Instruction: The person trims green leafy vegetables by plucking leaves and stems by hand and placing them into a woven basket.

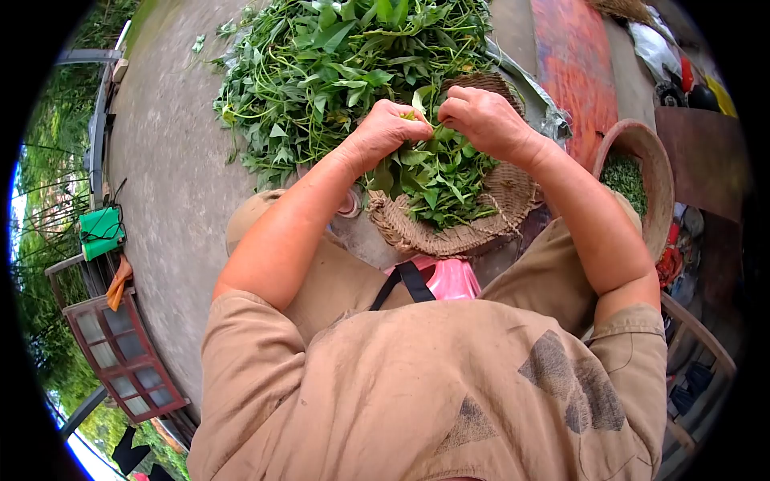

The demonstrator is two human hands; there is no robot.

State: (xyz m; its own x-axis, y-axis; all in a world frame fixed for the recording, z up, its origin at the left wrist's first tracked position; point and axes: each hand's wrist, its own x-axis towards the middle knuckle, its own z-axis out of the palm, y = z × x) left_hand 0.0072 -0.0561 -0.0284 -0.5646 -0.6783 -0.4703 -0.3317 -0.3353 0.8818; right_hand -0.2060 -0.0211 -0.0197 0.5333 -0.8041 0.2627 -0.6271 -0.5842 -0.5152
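My left hand [391, 131] is closed in a pinch on a green leafy stem [422, 100], whose pale leaf sticks up between the hands. Close beside it, my right hand [484, 120] has its fingers bent together at the same stem; the fingertips are partly hidden. Both hands are above a woven basket [393, 223] that holds picked leafy greens [445, 180]. Just beyond the hands lies a big heap of long-stemmed leafy greens [313, 88] on the ground.
A pink plastic stool or bag [451, 279] shows between my knees. To the right stands a round tub [662, 172] with chopped greens inside. A reddish board [573, 64] lies at the upper right. A framed window panel [124, 353] and a green box [101, 232] are at the left.
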